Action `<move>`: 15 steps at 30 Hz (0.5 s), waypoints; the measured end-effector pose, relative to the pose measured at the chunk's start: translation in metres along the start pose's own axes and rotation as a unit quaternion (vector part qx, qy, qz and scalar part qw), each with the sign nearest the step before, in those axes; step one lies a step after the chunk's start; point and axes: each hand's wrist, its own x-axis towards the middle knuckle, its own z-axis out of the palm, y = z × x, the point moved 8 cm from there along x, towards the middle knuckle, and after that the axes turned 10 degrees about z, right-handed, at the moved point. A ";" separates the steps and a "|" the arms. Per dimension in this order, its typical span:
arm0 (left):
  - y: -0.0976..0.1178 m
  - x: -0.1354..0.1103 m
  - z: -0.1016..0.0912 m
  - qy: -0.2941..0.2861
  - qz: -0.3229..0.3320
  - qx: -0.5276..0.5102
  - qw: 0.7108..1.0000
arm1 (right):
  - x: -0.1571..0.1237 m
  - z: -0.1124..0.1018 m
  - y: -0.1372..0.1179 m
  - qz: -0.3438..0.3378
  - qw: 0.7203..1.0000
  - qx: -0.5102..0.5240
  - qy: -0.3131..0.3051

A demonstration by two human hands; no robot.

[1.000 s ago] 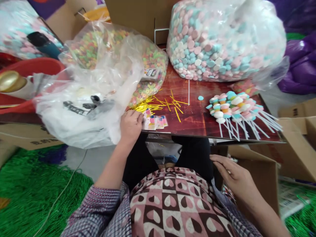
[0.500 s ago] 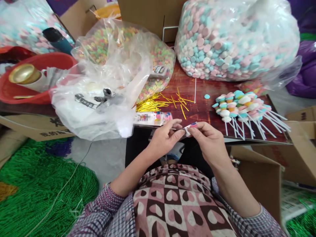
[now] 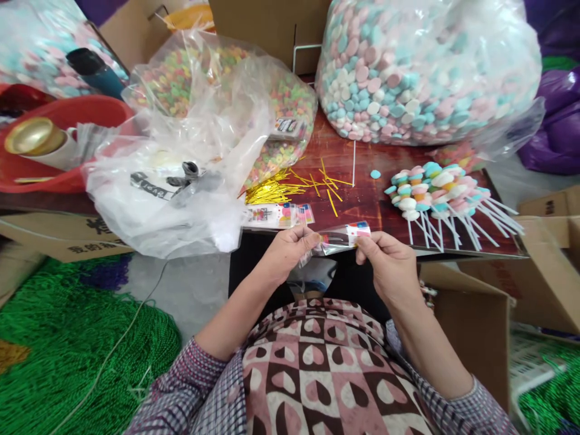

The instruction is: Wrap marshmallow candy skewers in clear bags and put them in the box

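A small clear plastic bag [image 3: 336, 237] with a coloured printed end is stretched between my two hands, just over the table's front edge. My left hand [image 3: 290, 251] pinches its left end. The printed right end is gripped by the thumb and fingers of my right hand [image 3: 387, 257]. More printed clear bags [image 3: 272, 215] lie flat on the table beside my left hand. Behind them are gold twist ties [image 3: 272, 188], some bunched and some scattered. To the right, candy skewers [image 3: 435, 188] of pastel marshmallows on white sticks lie in a pile.
A big bag of pastel marshmallows [image 3: 426, 78] and a bag of ring candies [image 3: 290, 103] stand on the table [image 3: 357, 208]. One white stick [image 3: 354, 163] and a loose blue candy [image 3: 375, 174] lie midway. A red basin [image 3: 104, 112] is left; a cardboard box [image 3: 471, 326] sits below right.
My hands have moved apart, and the small bag between them is now drawn out flat, showing its printed end. The whole view has shifted slightly.
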 end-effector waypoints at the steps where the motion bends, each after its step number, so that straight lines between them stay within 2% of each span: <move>1: 0.001 0.000 0.000 0.000 0.004 0.017 1.000 | 0.000 0.001 0.001 0.007 1.000 -0.006 -0.009; 7: 0.015 -0.002 0.007 -0.078 0.049 0.182 0.979 | 0.002 0.017 0.006 0.065 0.991 0.078 -0.085; 11: 0.013 -0.001 0.007 -0.099 0.043 0.234 0.966 | 0.003 0.016 0.009 0.045 0.995 0.074 -0.047; 15: 0.006 0.001 0.007 -0.106 0.019 0.198 0.974 | 0.004 0.015 0.010 0.042 0.999 0.008 -0.029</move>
